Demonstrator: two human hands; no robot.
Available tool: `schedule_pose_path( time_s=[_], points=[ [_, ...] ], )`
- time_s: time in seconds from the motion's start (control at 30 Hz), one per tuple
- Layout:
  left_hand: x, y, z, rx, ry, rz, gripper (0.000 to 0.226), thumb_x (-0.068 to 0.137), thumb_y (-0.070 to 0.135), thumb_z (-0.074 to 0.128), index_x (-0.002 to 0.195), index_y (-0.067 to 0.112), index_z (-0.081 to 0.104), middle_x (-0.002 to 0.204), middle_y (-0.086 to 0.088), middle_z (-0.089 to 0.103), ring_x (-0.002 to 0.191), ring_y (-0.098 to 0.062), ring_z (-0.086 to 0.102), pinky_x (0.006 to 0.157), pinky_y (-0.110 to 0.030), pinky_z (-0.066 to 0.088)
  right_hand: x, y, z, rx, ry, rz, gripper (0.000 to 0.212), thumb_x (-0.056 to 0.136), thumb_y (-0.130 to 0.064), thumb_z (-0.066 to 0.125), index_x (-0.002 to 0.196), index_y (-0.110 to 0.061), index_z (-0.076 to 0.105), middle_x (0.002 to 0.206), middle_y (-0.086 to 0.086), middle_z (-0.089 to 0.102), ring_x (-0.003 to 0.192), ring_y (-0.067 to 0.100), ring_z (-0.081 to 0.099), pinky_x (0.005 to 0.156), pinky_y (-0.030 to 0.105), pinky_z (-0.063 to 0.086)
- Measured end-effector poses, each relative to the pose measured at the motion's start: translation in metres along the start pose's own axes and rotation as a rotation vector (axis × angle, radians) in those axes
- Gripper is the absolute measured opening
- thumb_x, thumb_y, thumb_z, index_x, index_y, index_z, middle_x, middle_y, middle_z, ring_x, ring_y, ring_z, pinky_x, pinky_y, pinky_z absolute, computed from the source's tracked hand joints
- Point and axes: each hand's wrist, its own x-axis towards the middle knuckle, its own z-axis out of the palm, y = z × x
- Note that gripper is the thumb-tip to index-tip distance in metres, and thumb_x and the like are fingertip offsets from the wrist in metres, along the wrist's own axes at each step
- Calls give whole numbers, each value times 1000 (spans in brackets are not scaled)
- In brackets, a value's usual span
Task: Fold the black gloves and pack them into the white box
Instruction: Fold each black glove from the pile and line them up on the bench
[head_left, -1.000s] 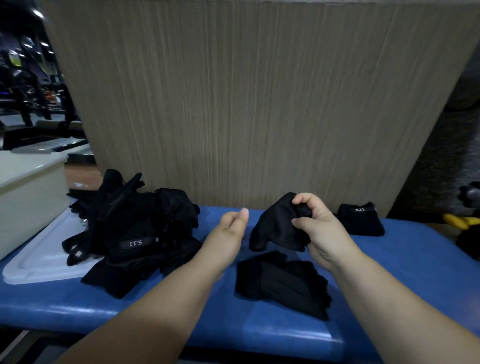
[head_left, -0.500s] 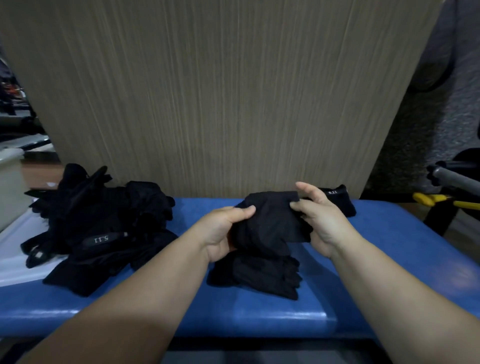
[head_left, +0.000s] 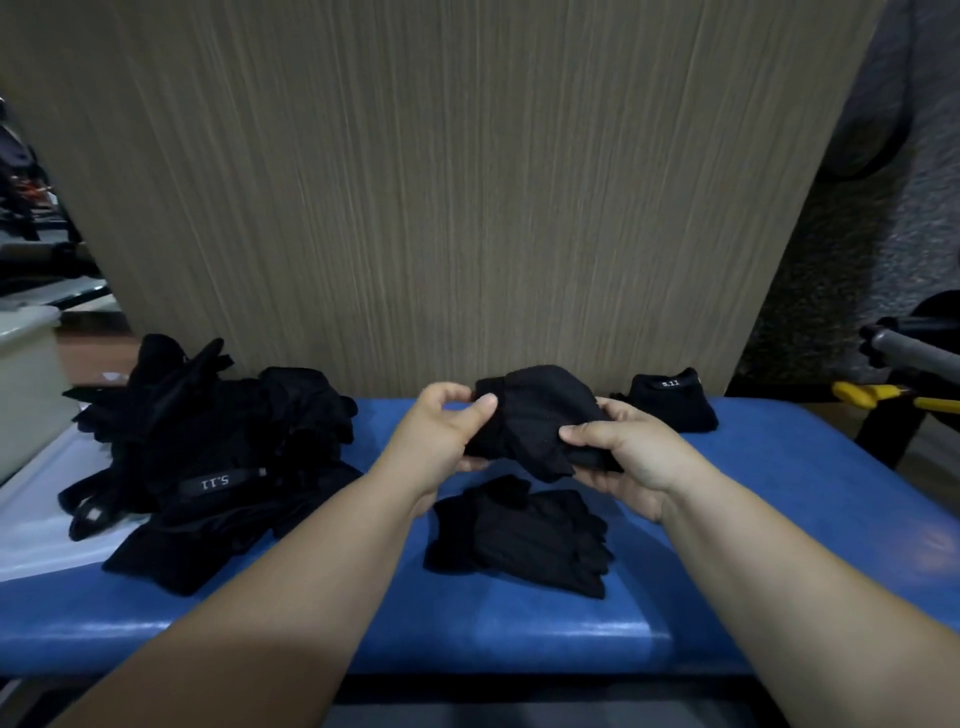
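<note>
A bunched black glove (head_left: 535, 415) is held in the air above the blue bench (head_left: 779, 493). My left hand (head_left: 441, 436) pinches its left end and my right hand (head_left: 623, 457) grips its right side. Directly below lies another black glove (head_left: 524, 540) flat on the bench. A heap of black gloves (head_left: 208, 457) sits to the left, partly on a white lid (head_left: 36, 509). A folded glove (head_left: 672, 402) marked 5.11 rests at the back right. The white box (head_left: 26, 384) shows at the far left edge.
A tall wood-grain panel (head_left: 441, 182) stands right behind the bench. At the right are a grey bar (head_left: 909, 351) and yellow-handled tools (head_left: 872, 397) beyond the bench end. The bench's front edge runs across the lower view.
My left hand came in and took hold of the glove that only my right hand held. Both hands now hold it, bunched, over the flat glove. The view shifted right.
</note>
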Motion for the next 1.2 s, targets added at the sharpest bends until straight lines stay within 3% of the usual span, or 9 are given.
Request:
schedule_pose_path(
  time_s=[0.2,0.3,0.47,0.57,0.7,0.8,1.03,1.13,1.2],
  points=[
    [-8,-25,-10,116,-107,-101,38,92,40,59,124,20,51,110,2,67,96,-11,67,78,-22,50,3,6,-5,9,18,28,31,87,8,57,109,-13,60,96,9,70,83,18,70,61,26,57],
    [-5,-27,-8,243,-76,-86,47,89,48,59,128,24,51,116,3,62,103,-10,62,89,-26,49,5,8,-4,25,-35,24,34,86,8,57,111,-14,60,103,11,69,92,23,69,74,32,57],
    [-1,-19,-8,160,-183,-171,91,59,84,60,129,25,55,124,5,63,114,-14,60,103,-40,45,5,8,-2,131,-275,-6,55,72,1,67,124,-10,56,118,18,65,102,30,66,79,36,57],
    [3,-10,-3,-40,-243,-205,55,83,54,65,121,14,61,114,-3,71,107,-20,66,100,-41,48,4,8,0,94,-276,-12,53,74,-3,71,124,-10,56,114,16,68,99,28,68,75,34,57],
    [11,-8,3,-175,-95,-192,33,89,29,67,116,13,57,109,-10,70,99,-26,68,82,-41,57,9,10,-3,-15,27,-47,44,81,-9,72,122,-8,56,94,7,73,79,17,70,67,31,56],
    [13,-10,9,-39,9,-112,29,92,34,62,113,15,56,105,-7,69,96,-23,66,82,-41,57,13,11,-8,-41,158,-81,47,79,-7,75,120,-9,53,89,7,73,71,16,70,64,31,54],
    [7,-14,11,84,122,-85,28,101,44,35,102,24,54,100,1,61,89,-12,57,64,-25,47,13,13,-9,-58,145,-73,46,77,-8,77,117,-19,55,92,5,74,73,15,71,64,32,53],
    [7,-15,9,112,140,-94,28,101,46,33,100,26,53,96,5,59,90,-13,57,73,-32,51,17,13,-10,-101,172,-69,45,76,-14,79,116,-20,58,100,5,74,84,16,71,77,34,51],
    [7,-15,6,129,145,-108,30,100,47,34,99,25,54,96,4,61,92,-16,59,81,-37,54,18,12,-9,-161,170,-42,35,77,-20,79,109,-19,65,96,0,74,84,14,68,73,31,44]
  ],
)
